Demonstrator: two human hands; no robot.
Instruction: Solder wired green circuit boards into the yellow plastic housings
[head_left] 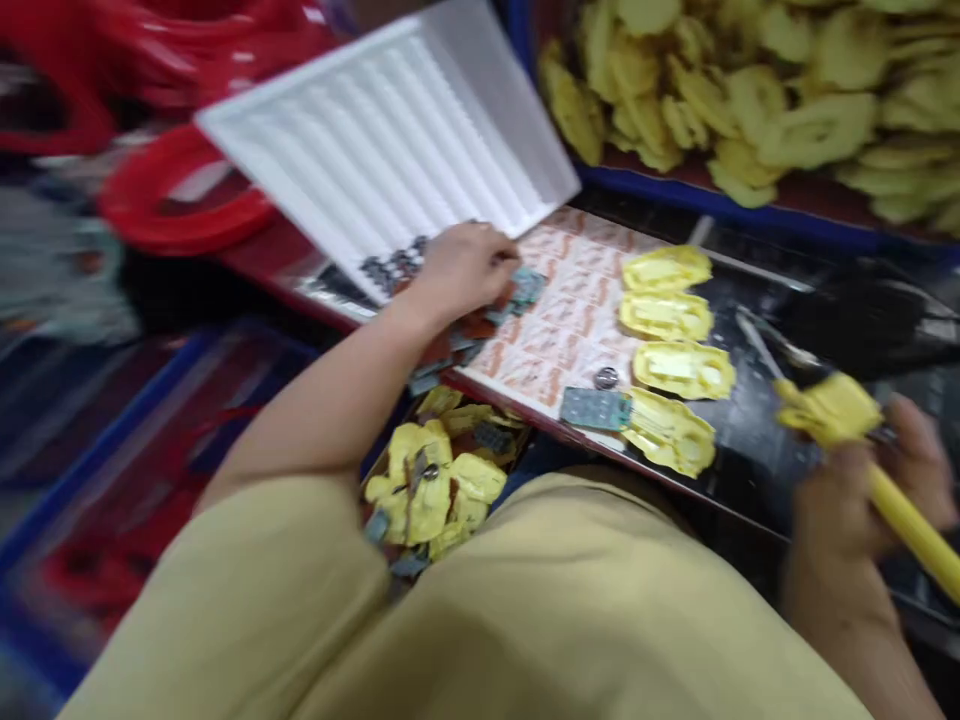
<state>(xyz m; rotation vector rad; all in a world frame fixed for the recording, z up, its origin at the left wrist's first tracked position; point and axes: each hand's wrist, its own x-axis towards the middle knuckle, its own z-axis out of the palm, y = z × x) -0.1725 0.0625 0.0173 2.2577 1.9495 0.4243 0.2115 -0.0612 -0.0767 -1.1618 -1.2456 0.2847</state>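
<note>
My left hand [463, 268] rests curled on a heap of small grey-green circuit boards [525, 288] at the near edge of a white ribbed tray [390, 130]. Whether it grips one I cannot tell. My right hand [874, 490] is closed around a yellow-handled tool [904, 515] and a yellow plastic shell [829, 408], blurred by motion. Several yellow shells [679, 368] lie in a column on the dark bench beside a printed pink sheet [559, 320]. One circuit board [595, 408] and a round button cell [606, 378] lie on that sheet.
A blue bin of many yellow shells [750, 90] stands at the back right. Red plastic parts [180, 190] lie at the back left. A small box of yellow shells and boards [439, 485] sits below the bench edge near my lap.
</note>
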